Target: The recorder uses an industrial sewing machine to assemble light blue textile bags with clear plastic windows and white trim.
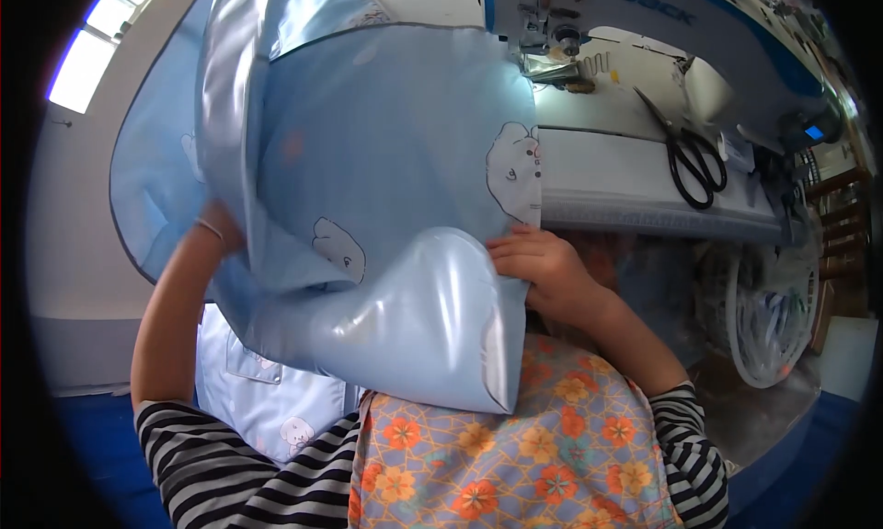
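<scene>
A large sheet of glossy light-blue fabric [395, 106] with dark edging and white cartoon animal prints spreads over the sewing table, its near part folded back in a shiny roll. My right hand [550, 270] pinches its right edge with the fingers pressed together, just below a printed animal head. At the left, my left hand [221, 227] reaches in beside a tall upright fold, and its fingers are hidden by the fabric. The sewing machine [635, 32] stands at the back right, its lit needle area next to the sheet's far right corner.
Black-handled scissors [696, 166] lie on the white machine bed [598, 175]. A white plastic basket [768, 308] with clear wrapping sits at the right. Another pale printed fabric piece [267, 391] hangs near my lap, beside a floral apron [515, 455]. A wall borders the left.
</scene>
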Available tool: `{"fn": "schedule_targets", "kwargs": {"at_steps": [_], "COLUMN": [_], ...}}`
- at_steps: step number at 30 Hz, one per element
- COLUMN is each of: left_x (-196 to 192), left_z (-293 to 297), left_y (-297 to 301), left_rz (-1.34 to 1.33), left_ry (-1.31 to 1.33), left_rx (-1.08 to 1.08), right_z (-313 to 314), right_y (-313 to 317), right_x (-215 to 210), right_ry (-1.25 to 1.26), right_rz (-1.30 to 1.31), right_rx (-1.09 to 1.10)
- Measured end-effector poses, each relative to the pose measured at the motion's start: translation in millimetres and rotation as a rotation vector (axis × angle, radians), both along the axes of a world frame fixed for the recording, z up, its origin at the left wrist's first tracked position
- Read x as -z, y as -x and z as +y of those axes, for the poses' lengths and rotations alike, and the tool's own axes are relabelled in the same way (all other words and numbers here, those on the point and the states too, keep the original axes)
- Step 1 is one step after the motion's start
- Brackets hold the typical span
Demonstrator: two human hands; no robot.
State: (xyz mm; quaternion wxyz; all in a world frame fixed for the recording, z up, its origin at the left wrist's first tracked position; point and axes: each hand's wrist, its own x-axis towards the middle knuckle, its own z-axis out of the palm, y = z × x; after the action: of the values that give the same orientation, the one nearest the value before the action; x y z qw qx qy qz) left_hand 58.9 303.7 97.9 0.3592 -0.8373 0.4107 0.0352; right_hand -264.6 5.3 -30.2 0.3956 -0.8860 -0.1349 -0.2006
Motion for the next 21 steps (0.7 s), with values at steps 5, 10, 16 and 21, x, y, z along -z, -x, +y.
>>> {"fn": "schedule_targets", "kwargs": {"at_steps": [5, 10, 16, 21], "left_x": [-20, 60, 80, 90], "left_z": [-138, -233, -257, -259], "left_y": [69, 117, 100, 83], "left_rz": [-0.020, 0.330, 0.377, 0.315], "left_ry": [0.984, 0.838, 0.906, 0.904], "left_rx": [0.627, 0.723, 0.655, 0.730], "right_z": [0, -11, -21, 3], "right_y": [-2, -6, -4, -22], "right_x": [-2, -9, 13, 56], "right_ry": [-0.051, -0.030, 0.077, -0.637], "right_rz": [0.002, -0.027, -0.025, 0.201], "right_rx": [0.086, 0.130, 0.233, -0.007]}}
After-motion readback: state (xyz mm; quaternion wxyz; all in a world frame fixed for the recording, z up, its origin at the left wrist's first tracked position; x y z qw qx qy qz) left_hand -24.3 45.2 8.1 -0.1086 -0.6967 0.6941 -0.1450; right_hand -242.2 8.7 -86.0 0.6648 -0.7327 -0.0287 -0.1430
